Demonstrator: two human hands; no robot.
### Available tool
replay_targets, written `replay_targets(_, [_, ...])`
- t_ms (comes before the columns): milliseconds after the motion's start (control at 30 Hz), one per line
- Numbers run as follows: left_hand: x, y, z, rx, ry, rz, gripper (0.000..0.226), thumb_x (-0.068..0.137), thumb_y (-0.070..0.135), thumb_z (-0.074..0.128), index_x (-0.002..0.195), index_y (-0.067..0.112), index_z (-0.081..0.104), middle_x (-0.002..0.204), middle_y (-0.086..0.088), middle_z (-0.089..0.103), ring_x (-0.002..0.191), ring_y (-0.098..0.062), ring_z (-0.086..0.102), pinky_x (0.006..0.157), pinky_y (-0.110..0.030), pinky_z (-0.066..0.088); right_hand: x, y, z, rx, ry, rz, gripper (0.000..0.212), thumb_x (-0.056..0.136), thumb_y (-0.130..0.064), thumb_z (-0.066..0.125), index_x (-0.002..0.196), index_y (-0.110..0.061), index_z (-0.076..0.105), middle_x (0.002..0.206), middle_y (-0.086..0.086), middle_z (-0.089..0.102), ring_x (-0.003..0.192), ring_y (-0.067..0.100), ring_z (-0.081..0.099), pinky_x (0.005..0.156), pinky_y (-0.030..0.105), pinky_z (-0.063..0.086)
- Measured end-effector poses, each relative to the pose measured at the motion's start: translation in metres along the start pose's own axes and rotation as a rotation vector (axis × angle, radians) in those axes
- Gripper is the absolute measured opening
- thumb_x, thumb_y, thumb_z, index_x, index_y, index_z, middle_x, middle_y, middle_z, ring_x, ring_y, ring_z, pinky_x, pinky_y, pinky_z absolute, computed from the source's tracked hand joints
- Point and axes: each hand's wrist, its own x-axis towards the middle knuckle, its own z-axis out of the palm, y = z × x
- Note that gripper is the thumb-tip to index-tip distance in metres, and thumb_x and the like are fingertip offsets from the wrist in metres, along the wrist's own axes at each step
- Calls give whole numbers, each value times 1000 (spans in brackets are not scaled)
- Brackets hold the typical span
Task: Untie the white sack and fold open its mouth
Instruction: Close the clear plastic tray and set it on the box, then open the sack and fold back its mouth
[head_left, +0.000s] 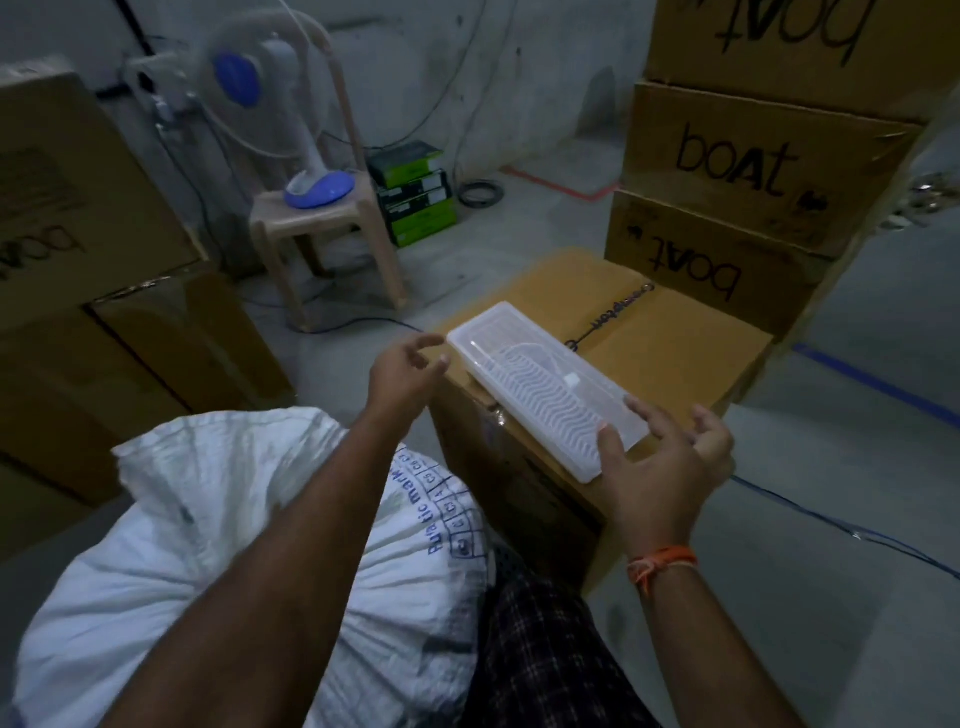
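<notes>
White woven sack (249, 561), crumpled, beneath left hand (400, 374), fingers loosely spread; right hand (660, 467), splayed, perhaps touching ribbed translucent plastic case (545, 384) atop cardboard box (675, 358).

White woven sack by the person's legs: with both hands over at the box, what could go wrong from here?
1. The translucent white plastic case overhangs the near edge of the brown cardboard box; a nudge from the right hand could tip it off.
2. The white woven sack lies untouched, its mouth bunched; the left hand hovers away from it, so untying may stall.
</notes>
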Motion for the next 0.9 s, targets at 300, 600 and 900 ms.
replay_targets(300, [-175, -65, -111, -212, 244, -141, 19, 93, 4, 73, 108, 15, 76, 88, 1, 78, 84, -11, 76, 67, -11, 54, -115, -52, 19, 237, -441, -244, 25, 78, -14, 82, 100, -25, 81, 115, 2, 51, 108, 17, 58, 100, 39, 52])
replay_targets(600, [-213, -126, -175, -164, 488, -265, 29, 91, 13, 74, 118, 26, 76, 124, -1, 72, 119, -21, 64, 105, -41, 54, -197, -89, 89, 317, -934, -251, 29, 84, -19, 79, 95, -45, 73, 108, -8, 67, 94, 9, 68, 78, 21, 54])
replay_targets(900, [-137, -183, -195, 229, 321, -317, 45, 90, 36, 76, 133, 38, 65, 147, -8, 53, 125, -23, 60, 108, -33, 51, -218, -123, 214, 49, -1060, -430, 42, 89, -33, 74, 131, -29, 67, 122, 1, 46, 105, 12, 56, 96, 14, 47])
